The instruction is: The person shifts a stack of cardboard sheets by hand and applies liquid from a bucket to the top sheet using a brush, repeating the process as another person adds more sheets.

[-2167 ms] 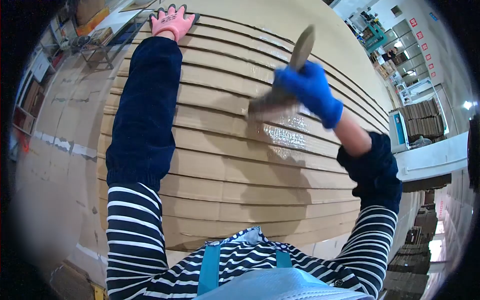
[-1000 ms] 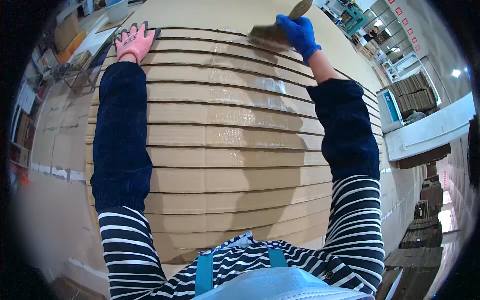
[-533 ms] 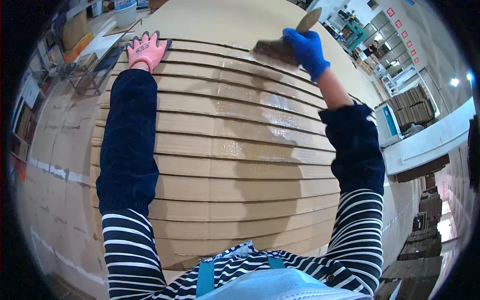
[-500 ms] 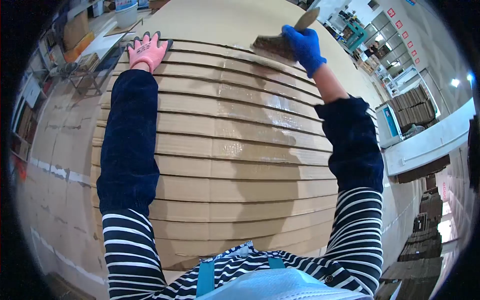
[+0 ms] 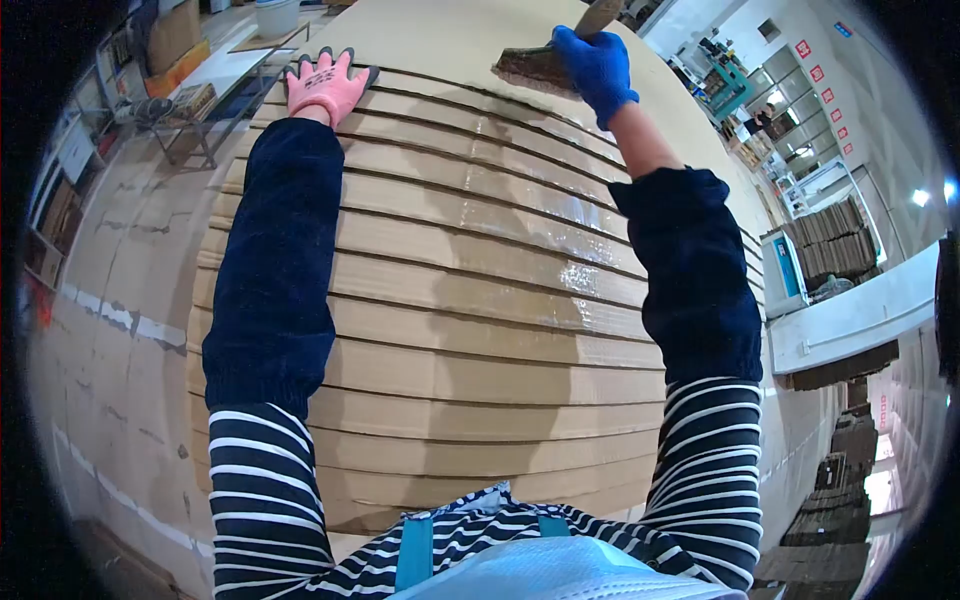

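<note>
My left hand [image 5: 328, 86], in a pink glove with dark fingertips, lies flat with spread fingers on the far left part of the overlapping cardboard sheets [image 5: 390, 265]. My right hand [image 5: 598, 78], in a blue glove, is wrapped round a wide brush [image 5: 535, 72]. The brush's handle sticks up beyond the fist, and its dark bristles point left, low over the far sheets; whether they touch is hard to tell. A shiny, wet-looking band runs down the middle of the sheets, partly under my shadow.
To the far left stand a white bucket [image 5: 277, 18] and a low metal-legged table [image 5: 225, 70]. On the right are a white machine part [image 5: 860, 310] and stacks of cardboard [image 5: 832, 240]. A person [image 5: 762, 118] is in the far right background.
My right hand has swept the brush a little to the left over the far sheets. My left hand stays on the same spot, while the whole view has shifted slightly.
</note>
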Tool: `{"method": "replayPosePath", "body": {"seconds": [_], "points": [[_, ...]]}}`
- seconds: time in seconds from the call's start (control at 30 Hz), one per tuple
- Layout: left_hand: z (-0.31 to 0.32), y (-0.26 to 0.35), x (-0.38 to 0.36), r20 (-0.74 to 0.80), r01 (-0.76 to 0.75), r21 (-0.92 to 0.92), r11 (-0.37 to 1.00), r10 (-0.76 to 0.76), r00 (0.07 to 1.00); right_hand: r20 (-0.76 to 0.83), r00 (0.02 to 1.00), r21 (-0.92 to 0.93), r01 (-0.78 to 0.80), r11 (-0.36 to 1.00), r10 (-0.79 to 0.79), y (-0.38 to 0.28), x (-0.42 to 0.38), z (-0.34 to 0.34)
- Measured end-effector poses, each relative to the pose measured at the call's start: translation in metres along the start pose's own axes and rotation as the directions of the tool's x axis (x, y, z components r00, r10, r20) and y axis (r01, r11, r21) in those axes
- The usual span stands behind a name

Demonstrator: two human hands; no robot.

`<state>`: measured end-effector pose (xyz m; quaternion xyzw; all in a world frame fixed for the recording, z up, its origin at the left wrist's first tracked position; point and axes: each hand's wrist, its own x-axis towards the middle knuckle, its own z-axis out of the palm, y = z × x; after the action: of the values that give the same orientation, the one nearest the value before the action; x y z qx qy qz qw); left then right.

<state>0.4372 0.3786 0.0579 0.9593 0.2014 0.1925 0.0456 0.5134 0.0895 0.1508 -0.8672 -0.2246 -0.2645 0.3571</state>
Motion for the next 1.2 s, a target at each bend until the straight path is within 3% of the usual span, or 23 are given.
{"method": "replayPosePath", "body": {"seconds": [0.03,0.1,0.3,0.37,0.4,0.5,0.53,0.57,0.63,0.7,0.73,0.8,0.83,0.9,1.03,1.1,1.17,1.2], "points": [[0.002,-0.001,0.0,0.005,-0.014,0.008,1.0,0.014,1.0,0.006,1.0,0.003,0.001,1.0,-0.001,-0.006,0.001,0.005],[0.004,-0.002,0.001,-0.009,-0.017,-0.001,1.0,0.017,1.0,0.004,0.997,-0.311,0.072,0.948,-0.074,-0.009,0.002,0.013],[0.007,-0.003,0.0,-0.06,-0.012,0.03,0.999,0.013,0.998,0.071,0.994,-0.228,0.101,0.968,-0.087,0.009,-0.021,0.017],[0.008,-0.003,0.0,-0.058,-0.01,0.03,1.0,0.012,0.998,0.275,0.961,0.028,0.026,0.999,-0.032,0.01,-0.026,0.012],[0.008,-0.003,0.001,-0.057,-0.012,0.032,0.999,0.014,0.998,0.245,0.965,-0.024,0.098,0.995,-0.089,0.007,-0.027,0.008],[0.007,-0.003,0.001,-0.051,-0.011,0.027,1.0,0.013,0.999,0.129,0.988,-0.055,0.098,0.994,-0.09,-0.007,-0.014,0.009],[0.007,-0.003,0.001,-0.051,-0.011,0.03,0.999,0.012,0.999,0.059,0.991,-0.194,0.129,0.972,-0.12,-0.012,-0.011,0.012],[0.008,-0.003,0.0,-0.072,-0.014,0.03,0.999,0.016,0.997,0.059,0.991,-0.191,0.126,0.974,-0.117,-0.013,-0.009,0.016],[0.009,-0.004,0.001,-0.084,-0.018,0.033,0.999,0.021,0.996,0.048,0.991,-0.396,0.133,0.909,-0.125,-0.014,-0.007,0.025],[0.01,-0.005,0.001,-0.065,-0.029,0.03,0.999,0.031,0.997,0.066,0.992,-0.4,0.127,0.908,-0.11,-0.012,-0.021,0.023],[0.012,-0.006,0.001,-0.109,-0.042,0.041,0.998,0.046,0.993,0.119,0.99,-0.299,0.108,0.948,-0.075,-0.01,-0.03,0.019],[0.008,-0.004,0.001,-0.051,-0.044,0.032,0.999,0.045,0.998,0.222,0.974,-0.053,0.047,0.997,-0.034,-0.009,-0.06,0.012],[0.007,-0.004,0.001,-0.042,-0.049,0.053,0.997,0.051,0.998,0.255,0.966,-0.049,0.066,0.997,-0.052,-0.011,-0.082,0.003],[-0.024,0.005,-0.017,0.051,-0.015,-0.054,0.998,0.018,0.999,0.365,0.931,0.185,-0.073,0.98,0.0,-0.032,-0.139,-0.015],[-0.02,0.005,-0.014,0.039,-0.006,-0.009,1.0,0.007,0.999,0.568,0.82,0.075,-0.129,0.989,0.064,-0.082,-0.224,-0.048],[-0.015,0.003,-0.014,0.03,-0.023,-0.012,1.0,0.023,0.999,0.555,0.831,0.15,-0.152,0.977,0.044,-0.086,-0.223,-0.051],[-0.021,0.004,-0.016,0.043,-0.012,-0.042,0.999,0.014,0.999,0.414,0.908,0.344,-0.223,0.912,0.065,-0.079,-0.189,-0.039],[-0.018,0.002,-0.015,0.041,-0.02,-0.052,0.998,0.022,0.999,0.293,0.956,0.378,-0.089,0.922,-0.028,-0.072,-0.164,-0.031]]}}
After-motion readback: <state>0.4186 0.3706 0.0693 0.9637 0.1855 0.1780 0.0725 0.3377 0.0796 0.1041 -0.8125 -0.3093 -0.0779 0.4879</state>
